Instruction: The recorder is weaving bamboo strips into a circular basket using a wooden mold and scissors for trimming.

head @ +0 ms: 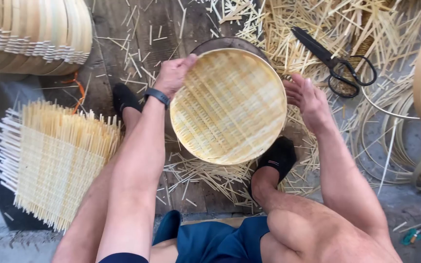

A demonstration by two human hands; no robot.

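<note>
A round woven bamboo tray (228, 105) sits in the middle, between the person's two feet. It is pale yellow, with thin strips crossing each other in a tight weave and a smooth bent rim all around. It rests on top of a dark round hoop (222, 43), which peeks out at the far edge.

On the left lies a flat square woven mat (54, 158) with loose strip ends sticking out on all sides. In the far left corner is a stack of bent bamboo rims (30, 34). On the right, long thin bamboo strips curl in big loops (405, 146) on the ground. A pile of short cut bamboo bits (288, 29) covers the far side and spills under the tray.

The left hand (174, 74) grips the far left rim of the tray, thumb curled over the top edge and fingers hidden behind it. A dark wristband (157, 96) is on that wrist. The right hand (306, 96) is just beside the right rim, fingers spread open and holding nothing; I cannot tell if it touches the rim.

Black scissors (334, 61) lie far right on the cut bits, well apart from both hands. Two black shoes (276, 158) stand on each side of the tray.
</note>
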